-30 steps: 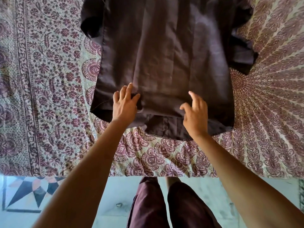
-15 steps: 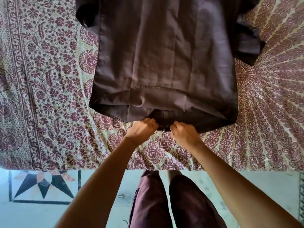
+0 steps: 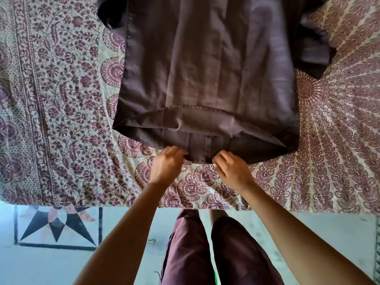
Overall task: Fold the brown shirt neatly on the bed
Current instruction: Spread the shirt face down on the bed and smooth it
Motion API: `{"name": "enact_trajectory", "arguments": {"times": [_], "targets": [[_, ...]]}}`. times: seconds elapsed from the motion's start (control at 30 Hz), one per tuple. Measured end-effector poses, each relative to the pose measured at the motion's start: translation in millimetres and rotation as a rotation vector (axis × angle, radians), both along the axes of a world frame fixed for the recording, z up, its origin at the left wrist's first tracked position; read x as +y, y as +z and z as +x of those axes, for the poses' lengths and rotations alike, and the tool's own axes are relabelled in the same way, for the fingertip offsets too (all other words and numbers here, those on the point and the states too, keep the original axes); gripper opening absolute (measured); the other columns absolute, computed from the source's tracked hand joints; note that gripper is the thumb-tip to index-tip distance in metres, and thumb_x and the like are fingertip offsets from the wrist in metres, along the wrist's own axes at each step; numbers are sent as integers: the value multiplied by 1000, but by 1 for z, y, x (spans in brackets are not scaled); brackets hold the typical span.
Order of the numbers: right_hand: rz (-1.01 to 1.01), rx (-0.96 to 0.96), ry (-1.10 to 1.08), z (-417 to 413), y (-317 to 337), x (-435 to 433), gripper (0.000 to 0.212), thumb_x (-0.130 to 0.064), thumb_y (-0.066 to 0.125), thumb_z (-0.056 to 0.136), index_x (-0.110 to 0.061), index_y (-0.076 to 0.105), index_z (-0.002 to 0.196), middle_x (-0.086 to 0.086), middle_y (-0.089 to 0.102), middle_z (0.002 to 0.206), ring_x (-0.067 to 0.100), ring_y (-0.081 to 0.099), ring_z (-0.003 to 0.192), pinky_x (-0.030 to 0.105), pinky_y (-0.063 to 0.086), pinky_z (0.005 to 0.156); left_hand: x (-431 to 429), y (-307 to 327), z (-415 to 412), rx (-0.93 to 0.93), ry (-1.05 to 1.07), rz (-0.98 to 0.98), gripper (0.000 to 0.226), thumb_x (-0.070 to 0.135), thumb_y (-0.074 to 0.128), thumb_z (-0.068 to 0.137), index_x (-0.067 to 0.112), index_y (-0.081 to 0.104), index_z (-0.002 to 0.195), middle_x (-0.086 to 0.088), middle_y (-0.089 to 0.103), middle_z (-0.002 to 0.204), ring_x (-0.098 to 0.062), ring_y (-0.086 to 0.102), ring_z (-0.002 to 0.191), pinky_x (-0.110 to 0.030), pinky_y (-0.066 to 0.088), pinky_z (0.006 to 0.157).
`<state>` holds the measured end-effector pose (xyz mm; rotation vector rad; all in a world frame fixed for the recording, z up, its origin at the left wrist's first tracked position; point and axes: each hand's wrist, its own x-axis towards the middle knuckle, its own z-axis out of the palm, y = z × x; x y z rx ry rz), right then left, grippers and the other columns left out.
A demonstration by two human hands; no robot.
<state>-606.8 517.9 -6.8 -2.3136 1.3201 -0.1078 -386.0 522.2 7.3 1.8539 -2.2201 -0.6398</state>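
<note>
Left hand (image 3: 166,166): fingers curled shut, pinching the near hem of the brown shirt (image 3: 207,64) at the lower layer. Right hand (image 3: 232,170): likewise curled closed on the same hem edge, just beside the left, with a narrow stitched placket strip (image 3: 208,146) showing between the two grips. Both forearms bare, entering from 6 o'clock.

Shirt: smooth, slightly lustrous woven cloth, dark brown, lying flat on the bed and extending from the hands toward 12 o'clock. Upper layer ends in a stitched hem that bows away from the lower layer, leaving a shallow pocket-like opening. Long lengthwise creases run through the body panel. A sleeve (image 3: 314,48) lies rumpled at 2 o'clock; darker bunched fabric at 11 o'clock.

Bedspread (image 3: 61,99): matte cotton print, cream ground with maroon florals and medallions at 9 o'clock, radiating scale pattern at 3 o'clock.

Floor (image 3: 41,268): pale, glossy, with a black-and-pink star inlay (image 3: 57,225) at 8 o'clock. Maroon trousers (image 3: 216,254) at 6 o'clock.
</note>
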Motion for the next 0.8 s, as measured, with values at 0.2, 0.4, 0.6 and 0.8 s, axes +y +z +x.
{"name": "enact_trajectory", "arguments": {"times": [0.2, 0.4, 0.6, 0.8], "targets": [[52, 99, 44, 5, 1, -4, 18, -5, 72, 67, -12, 61, 79, 3, 58, 74, 21, 59, 62, 30, 50, 50, -15, -3, 53, -68, 453, 143, 26, -1, 54, 84, 10, 68, 103, -11, 63, 107, -30, 60, 89, -39, 51, 68], [21, 145, 55, 20, 8, -10, 23, -25, 74, 67, -13, 60, 82, 4, 59, 74, 22, 60, 60, 31, 48, 49, -26, 2, 52, 241, 1362, 40, 29, 1, 52, 85, 10, 58, 112, -12, 54, 120, -19, 51, 99, -27, 39, 79], [-34, 190, 102, 58, 6, -10, 36, -16, 81, 54, -13, 63, 85, 3, 60, 76, 22, 60, 60, 30, 47, 47, -44, -5, 82, 574, 1481, 158, 48, 7, 64, 84, 13, 47, 128, -4, 58, 106, -17, 57, 98, -35, 51, 91], [-39, 306, 96, 78, 7, -15, 32, -26, 84, 44, -14, 58, 59, 1, 57, 55, 21, 58, 49, 24, 42, 41, -48, -5, 108, 416, 1445, 293, 19, 14, 69, 81, 3, 64, 95, -16, 67, 103, -25, 63, 88, -33, 53, 82]]}}
